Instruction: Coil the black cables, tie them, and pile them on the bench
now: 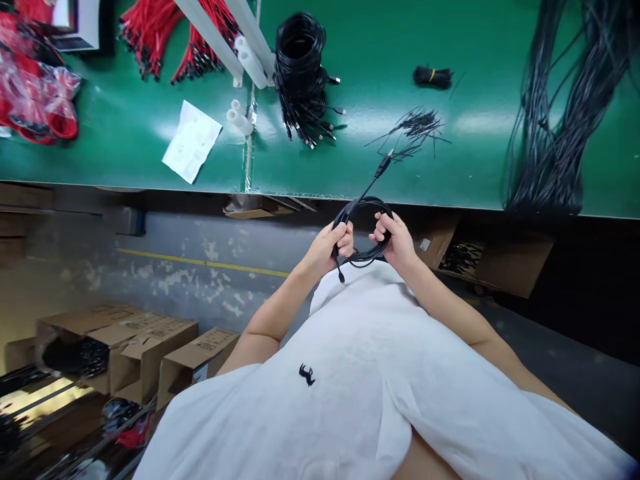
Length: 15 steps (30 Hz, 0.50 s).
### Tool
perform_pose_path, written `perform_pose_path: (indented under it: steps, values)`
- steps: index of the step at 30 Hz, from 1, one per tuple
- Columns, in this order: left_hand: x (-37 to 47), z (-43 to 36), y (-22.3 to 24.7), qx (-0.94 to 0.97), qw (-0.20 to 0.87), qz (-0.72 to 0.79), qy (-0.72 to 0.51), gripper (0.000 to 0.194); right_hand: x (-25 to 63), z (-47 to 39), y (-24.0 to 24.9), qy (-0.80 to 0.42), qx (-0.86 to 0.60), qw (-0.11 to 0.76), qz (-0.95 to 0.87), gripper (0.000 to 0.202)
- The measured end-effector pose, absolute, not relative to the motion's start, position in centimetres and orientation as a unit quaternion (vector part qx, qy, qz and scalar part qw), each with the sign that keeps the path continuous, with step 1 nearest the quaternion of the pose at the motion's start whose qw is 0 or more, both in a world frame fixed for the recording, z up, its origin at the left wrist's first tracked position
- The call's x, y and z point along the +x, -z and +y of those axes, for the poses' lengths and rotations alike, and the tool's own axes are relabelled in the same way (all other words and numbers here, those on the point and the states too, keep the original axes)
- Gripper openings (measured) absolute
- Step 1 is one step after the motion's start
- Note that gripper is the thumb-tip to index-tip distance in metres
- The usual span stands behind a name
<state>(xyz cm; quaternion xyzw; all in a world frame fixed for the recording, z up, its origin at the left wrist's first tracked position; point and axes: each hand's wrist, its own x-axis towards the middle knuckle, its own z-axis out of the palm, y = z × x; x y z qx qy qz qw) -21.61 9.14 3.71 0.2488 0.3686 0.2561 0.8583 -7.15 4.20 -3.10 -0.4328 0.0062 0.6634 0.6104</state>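
Note:
Between my hands is a coiled black USB cable point(369, 255), held up just in front of the table's near edge. My left hand point(341, 241) is closed around the left side of the coil, where one connector end points up and another hangs down below the fingers. Fingers curled, my right hand point(393, 235) grips the coil's right side. Beyond the coil, a loose pile of short black ties point(417, 127) lies on the green table point(475, 160). A banded bundle of black ties point(433, 77) rests farther back.
A stack of coiled black cables point(303, 73) stands behind, left of the ties. Long black cables point(555, 147) drape over the table's right side. Red cables point(155, 40), a white paper point(191, 141) and white tubes point(240, 119) lie left. Cardboard boxes point(150, 347) stand on the floor.

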Motion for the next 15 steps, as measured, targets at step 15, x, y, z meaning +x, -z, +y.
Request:
perform_pose_path:
  steps: [15]
  values:
    - [-19.5, 10.7, -1.4, 0.265, 0.790, 0.447, -0.326, 0.025, -9.2, 9.8, 5.9, -0.700, -0.431, 0.562, 0.090, 0.037]
